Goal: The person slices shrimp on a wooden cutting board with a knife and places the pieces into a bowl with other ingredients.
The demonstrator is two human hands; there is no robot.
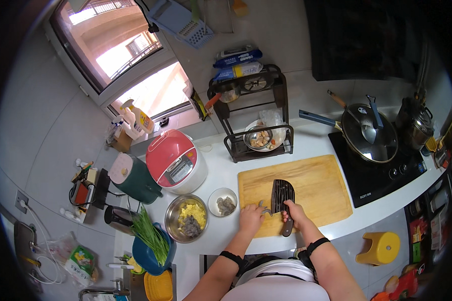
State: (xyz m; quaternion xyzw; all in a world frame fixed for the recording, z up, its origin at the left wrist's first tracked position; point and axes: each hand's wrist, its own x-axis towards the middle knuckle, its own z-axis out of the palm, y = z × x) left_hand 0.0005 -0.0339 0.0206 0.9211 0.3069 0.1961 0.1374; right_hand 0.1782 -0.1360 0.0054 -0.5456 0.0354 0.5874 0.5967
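Note:
My right hand (295, 213) grips the wooden handle of a cleaver (282, 193) with a dark, patterned blade. The blade stands over a wooden cutting board (305, 173), close beside a few peeled grey shrimp (264, 207). My left hand (251, 219) is on the board's left part, its fingertips holding the shrimp just left of the blade. Left of the board, a small white bowl (211, 205) has more raw shrimp in it. Beside that, a steel bowl (170, 225) contains scrambled egg (194, 214) and a heap of grey minced shrimp (191, 227).
Garlic chives (152, 235) lie in a blue basin (137, 252) at lower left. Behind stand a red-and-white rice cooker (173, 158) and a dark rack (245, 150) with bowls. A lidded pan (369, 139) sits on the black stove (373, 188) at right. A yellow stool (378, 248) stands on the floor.

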